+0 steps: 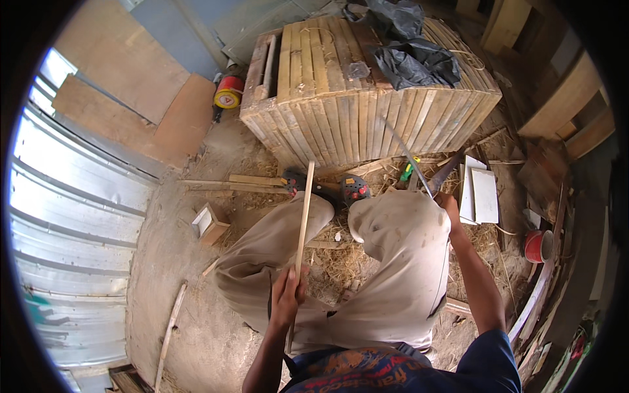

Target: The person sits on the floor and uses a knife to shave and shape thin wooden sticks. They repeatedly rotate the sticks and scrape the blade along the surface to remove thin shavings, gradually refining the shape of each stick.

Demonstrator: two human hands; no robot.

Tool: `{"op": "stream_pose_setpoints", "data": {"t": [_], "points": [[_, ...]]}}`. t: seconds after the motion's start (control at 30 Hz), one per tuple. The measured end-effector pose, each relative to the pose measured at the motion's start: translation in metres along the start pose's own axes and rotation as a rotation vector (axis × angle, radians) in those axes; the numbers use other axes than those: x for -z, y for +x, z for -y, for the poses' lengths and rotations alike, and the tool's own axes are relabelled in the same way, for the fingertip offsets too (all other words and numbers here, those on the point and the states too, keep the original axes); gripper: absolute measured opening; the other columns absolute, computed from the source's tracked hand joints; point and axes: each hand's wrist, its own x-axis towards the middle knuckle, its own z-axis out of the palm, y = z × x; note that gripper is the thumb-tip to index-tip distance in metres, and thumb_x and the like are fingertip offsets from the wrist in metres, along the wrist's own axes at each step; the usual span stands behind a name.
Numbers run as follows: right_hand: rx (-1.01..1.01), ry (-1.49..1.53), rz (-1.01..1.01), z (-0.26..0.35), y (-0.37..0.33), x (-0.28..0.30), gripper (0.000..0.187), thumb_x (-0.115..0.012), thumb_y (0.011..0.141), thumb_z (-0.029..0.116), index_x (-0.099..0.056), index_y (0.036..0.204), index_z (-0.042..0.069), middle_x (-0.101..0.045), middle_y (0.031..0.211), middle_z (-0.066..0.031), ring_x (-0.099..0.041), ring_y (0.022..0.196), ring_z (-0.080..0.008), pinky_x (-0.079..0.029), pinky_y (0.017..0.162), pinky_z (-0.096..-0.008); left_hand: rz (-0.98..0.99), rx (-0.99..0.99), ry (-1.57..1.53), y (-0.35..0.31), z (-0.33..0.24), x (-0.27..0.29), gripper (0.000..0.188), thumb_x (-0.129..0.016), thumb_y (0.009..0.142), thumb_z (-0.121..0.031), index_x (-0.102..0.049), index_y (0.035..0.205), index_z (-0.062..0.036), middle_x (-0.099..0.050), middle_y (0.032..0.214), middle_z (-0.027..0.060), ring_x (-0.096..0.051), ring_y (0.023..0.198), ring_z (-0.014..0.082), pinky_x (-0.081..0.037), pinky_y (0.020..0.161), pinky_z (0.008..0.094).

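My left hand is closed around a thin, pale wooden strip. The strip slants up and away between my knees, its far end close to the slatted wooden crate. By my right knee, my right hand grips a long, narrow blade that points away and to the left, toward the crate's front. Its handle is hidden in my fingers. A tool with a green and yellow handle lies on the floor just left of the blade.
Black plastic sheeting lies on the crate. A red and yellow can stands left of it. White panels and a red tin are at right. A small wooden box sits at left, near a corrugated metal wall. Shavings litter the floor.
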Motion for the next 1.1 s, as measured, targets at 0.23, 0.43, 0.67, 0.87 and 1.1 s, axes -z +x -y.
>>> {"op": "stream_pose_setpoints", "data": {"t": [0.23,0.43,0.67,0.87,1.1], "points": [[0.001,0.214,0.024,0.110,0.030,0.049,0.038,-0.075,0.086,0.030,-0.063,0.099,-0.004,-0.058,0.063,-0.0051,-0.050,0.051,-0.0111,-0.042,0.050,-0.0303,0.148,-0.129,-0.435,0.064,-0.072,-0.050,0.033,-0.048,0.105,-0.026,-0.058,0.127,-0.0026,-0.050,0.077,-0.0012,-0.039,0.056,0.0039,-0.032,0.049,0.0200],[0.094,0.160,-0.081,0.171,0.038,0.071,0.029,-0.072,0.088,0.025,-0.064,0.101,0.000,-0.050,0.060,0.0008,-0.044,0.057,-0.0075,-0.037,0.053,-0.0281,0.179,-0.218,-0.432,0.073,-0.087,-0.073,0.030,-0.059,0.100,-0.020,-0.059,0.124,-0.0029,-0.055,0.084,0.0019,-0.048,0.063,0.0072,-0.039,0.055,0.0233],[0.163,0.114,-0.030,0.187,0.031,0.074,0.031,-0.075,0.081,0.016,-0.063,0.105,0.001,-0.049,0.061,0.0018,-0.044,0.056,-0.0070,-0.036,0.054,-0.0266,0.102,-0.291,-0.375,0.091,-0.085,-0.078,0.029,-0.065,0.096,-0.014,-0.060,0.121,-0.0010,-0.067,0.101,0.0091,-0.064,0.087,0.0166,-0.051,0.075,0.0307],[0.167,0.410,0.260,0.202,0.020,0.073,0.045,-0.076,0.083,0.017,-0.055,0.119,0.002,-0.055,0.061,0.0026,-0.048,0.056,-0.0046,-0.037,0.052,-0.0231,0.075,-0.321,-0.332,0.100,-0.081,-0.069,0.028,-0.066,0.095,-0.014,-0.060,0.119,-0.0009,-0.069,0.110,0.0153,-0.068,0.103,0.0245,-0.054,0.085,0.0352],[-0.026,0.157,0.178,0.228,0.032,0.063,0.045,-0.075,0.090,0.032,-0.060,0.119,0.001,-0.049,0.066,0.0002,-0.046,0.059,-0.0084,-0.041,0.055,-0.0283,0.019,-0.271,-0.350,0.098,-0.073,-0.064,0.028,-0.066,0.095,-0.016,-0.062,0.118,-0.0011,-0.069,0.113,0.0175,-0.067,0.107,0.0264,-0.053,0.088,0.0351]]}}
